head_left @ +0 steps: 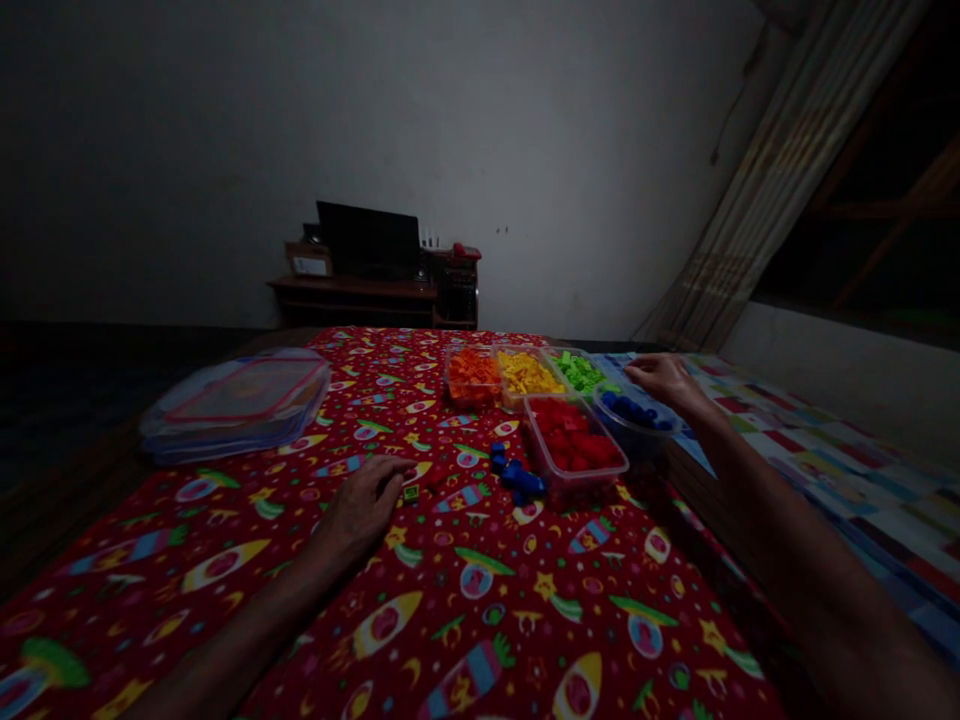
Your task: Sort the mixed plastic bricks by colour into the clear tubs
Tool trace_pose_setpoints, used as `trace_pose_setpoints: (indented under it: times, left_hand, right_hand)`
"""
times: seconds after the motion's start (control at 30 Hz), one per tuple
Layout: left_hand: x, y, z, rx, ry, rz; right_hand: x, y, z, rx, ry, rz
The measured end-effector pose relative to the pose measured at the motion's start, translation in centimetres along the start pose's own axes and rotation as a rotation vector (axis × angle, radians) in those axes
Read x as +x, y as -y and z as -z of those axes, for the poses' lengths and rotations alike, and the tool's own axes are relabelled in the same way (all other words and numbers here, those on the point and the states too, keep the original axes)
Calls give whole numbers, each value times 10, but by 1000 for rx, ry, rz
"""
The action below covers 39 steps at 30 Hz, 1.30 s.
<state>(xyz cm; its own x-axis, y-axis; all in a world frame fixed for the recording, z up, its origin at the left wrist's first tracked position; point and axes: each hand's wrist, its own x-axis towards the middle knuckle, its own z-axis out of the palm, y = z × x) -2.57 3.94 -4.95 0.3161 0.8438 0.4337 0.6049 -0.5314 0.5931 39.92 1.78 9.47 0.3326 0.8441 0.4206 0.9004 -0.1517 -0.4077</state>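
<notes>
Your right hand (664, 385) is open over the tub of blue bricks (634, 425) at the right edge of the red rocket-print cloth (480, 590); your left hand (364, 510) lies empty, near loose blue bricks (517, 478) beside the tub of red bricks (574, 445).

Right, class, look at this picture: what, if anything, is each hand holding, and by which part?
Nothing appears held. The left hand rests on the red printed cloth, and the right hand is over the tub of blue pieces, its fingers empty.
</notes>
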Motion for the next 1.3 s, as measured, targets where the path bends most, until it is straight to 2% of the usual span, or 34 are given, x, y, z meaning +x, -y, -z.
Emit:
trace_pose_setpoints:
  times: [0.03, 0.1, 0.23, 0.4, 0.57, 0.7, 0.93, 1.07, 1.17, 1.23, 1.3]
  left_hand:
    - [0, -1, 0, 7, 3, -3]
    - [-1, -2, 1, 21, 8, -6]
    - [-2, -6, 3, 37, 12, 1]
    - [-3, -8, 3, 33, 7, 7]
    - [-3, -4, -2, 6, -11, 33]
    - [-5, -4, -2, 2, -23, 57]
    - [-6, -7, 0, -20, -21, 63]
    - [-5, -5, -1, -22, -48, 94]
    - [-4, -3, -1, -20, -63, 125]
    - [-4, -2, -2, -5, -71, 115]
    - [-4, -1, -2, 6, -68, 96]
  right_hand:
    - [-5, 10, -1, 25, -40, 36]
    - [-19, 33, -7, 134, -38, 119]
    - [-54, 85, -32, 303, 246, 361]
    - [-86, 135, -74, 228, 416, 547]
    - [-106, 166, -119, 139, 549, 714]
    - [-120, 176, -142, 12, 593, 800]
    - [-124, 186, -136, -6, 459, 750]
    - [-135, 186, -153, 39, 480, 885]
    - [-140, 179, -166, 101, 445, 956]
    - [-138, 174, -162, 138, 423, 929]
    - [-132, 169, -149, 163, 454, 872]
